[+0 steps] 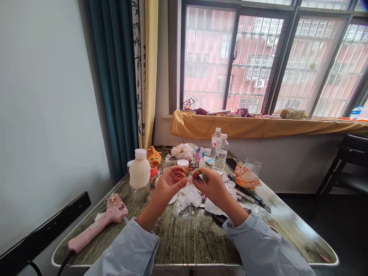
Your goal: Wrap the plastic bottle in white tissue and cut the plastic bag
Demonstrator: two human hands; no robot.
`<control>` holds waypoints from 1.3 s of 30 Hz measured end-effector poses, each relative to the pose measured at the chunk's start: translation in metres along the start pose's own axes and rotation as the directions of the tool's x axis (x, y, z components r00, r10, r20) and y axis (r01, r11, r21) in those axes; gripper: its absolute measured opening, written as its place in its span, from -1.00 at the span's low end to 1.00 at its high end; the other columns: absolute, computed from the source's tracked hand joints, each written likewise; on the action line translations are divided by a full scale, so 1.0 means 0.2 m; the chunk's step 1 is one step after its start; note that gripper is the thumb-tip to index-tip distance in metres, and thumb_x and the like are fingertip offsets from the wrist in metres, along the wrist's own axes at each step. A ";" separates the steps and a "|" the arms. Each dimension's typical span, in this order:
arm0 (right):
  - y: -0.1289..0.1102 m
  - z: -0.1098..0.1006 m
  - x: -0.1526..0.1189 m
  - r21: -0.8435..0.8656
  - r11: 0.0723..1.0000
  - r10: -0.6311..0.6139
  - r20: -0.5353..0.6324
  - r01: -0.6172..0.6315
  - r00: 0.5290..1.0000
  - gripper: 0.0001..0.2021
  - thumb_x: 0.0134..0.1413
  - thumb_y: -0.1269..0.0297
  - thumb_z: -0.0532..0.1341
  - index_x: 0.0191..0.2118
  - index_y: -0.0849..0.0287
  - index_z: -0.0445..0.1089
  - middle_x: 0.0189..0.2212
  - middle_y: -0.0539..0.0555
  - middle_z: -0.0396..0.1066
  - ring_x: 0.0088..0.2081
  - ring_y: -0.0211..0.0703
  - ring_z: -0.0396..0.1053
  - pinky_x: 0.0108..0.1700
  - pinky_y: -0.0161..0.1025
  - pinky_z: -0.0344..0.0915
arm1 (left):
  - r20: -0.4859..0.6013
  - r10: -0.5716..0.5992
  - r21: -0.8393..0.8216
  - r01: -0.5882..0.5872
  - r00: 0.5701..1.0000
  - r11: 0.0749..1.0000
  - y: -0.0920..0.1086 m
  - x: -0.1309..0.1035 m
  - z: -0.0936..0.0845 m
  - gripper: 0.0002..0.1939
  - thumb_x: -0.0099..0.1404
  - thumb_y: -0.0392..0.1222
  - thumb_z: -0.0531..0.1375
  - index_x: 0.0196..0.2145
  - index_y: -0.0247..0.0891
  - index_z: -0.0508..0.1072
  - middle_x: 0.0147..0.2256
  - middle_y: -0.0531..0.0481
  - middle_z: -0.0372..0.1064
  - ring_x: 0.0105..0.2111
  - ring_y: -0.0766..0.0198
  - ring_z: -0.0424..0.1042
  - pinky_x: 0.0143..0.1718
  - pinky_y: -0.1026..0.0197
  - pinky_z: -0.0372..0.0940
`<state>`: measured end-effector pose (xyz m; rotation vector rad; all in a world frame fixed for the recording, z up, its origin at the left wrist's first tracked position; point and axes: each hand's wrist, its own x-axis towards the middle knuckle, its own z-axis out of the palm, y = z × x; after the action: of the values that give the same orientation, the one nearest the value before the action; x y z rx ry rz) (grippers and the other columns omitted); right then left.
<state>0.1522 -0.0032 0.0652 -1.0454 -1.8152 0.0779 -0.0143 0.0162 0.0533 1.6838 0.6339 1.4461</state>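
Note:
Over the middle of the table, my left hand (pixel 171 183) is closed in a loose pinch, thumb towards curled fingers; whatever it holds is too small to make out. Facing it, my right hand (pixel 212 184) grips a slim green and dark tool (pixel 202 174), mostly hidden by the fingers. A small whitish bit shows between the two sets of fingertips. Crumpled white tissue (pixel 189 199) lies on the table beneath the hands. Just beyond them stands a small jar with a white lid (pixel 183 164).
A pink glue gun (pixel 105 222) and a bottle wrapped in cream material (pixel 140 170) stand at left. Water bottles (pixel 220 155) rise at the back. A black utility knife (pixel 253 194) and a cup with orange contents (pixel 250 174) are at right on the wood-patterned table (pixel 189 241).

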 end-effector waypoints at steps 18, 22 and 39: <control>0.01 0.01 0.00 0.121 0.984 0.126 0.067 -0.133 0.990 -0.94 -0.10 0.32 0.21 -0.49 0.17 0.37 -0.65 -0.11 0.18 -0.58 -0.32 0.07 -0.52 -0.34 -0.04 | -0.038 0.015 0.164 -0.008 0.999 0.986 -0.01 -0.01 0.01 -0.68 0.08 0.01 0.29 -0.30 -0.26 0.43 -0.32 -0.04 0.44 -0.32 0.22 0.42 -0.25 0.20 0.34; 0.00 0.01 0.00 0.152 0.978 0.133 0.080 -0.144 0.988 -0.92 -0.09 0.28 0.21 -0.48 0.17 0.38 -0.66 -0.11 0.16 -0.58 -0.32 0.05 -0.52 -0.34 -0.05 | -0.063 0.017 0.222 -0.003 0.998 0.975 -0.03 -0.01 0.01 -0.74 0.08 -0.01 0.29 -0.38 -0.24 0.44 -0.38 0.00 0.44 -0.36 0.25 0.41 -0.30 0.23 0.30; 0.02 0.03 0.01 0.161 0.972 0.165 0.054 -0.172 0.985 -0.94 -0.11 0.30 0.23 -0.48 0.16 0.38 -0.59 -0.06 0.32 -0.55 -0.29 0.13 -0.50 -0.33 0.03 | -0.050 -0.129 0.168 0.136 0.990 0.976 -0.03 -0.01 0.03 -0.68 0.02 0.05 0.30 -0.42 -0.28 0.49 -0.53 0.03 0.38 -0.50 0.28 0.33 -0.48 0.27 0.21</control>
<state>0.1508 0.0027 0.0608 -1.0833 -1.7209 0.3491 -0.0079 0.0154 0.0468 1.7120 0.8973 1.3637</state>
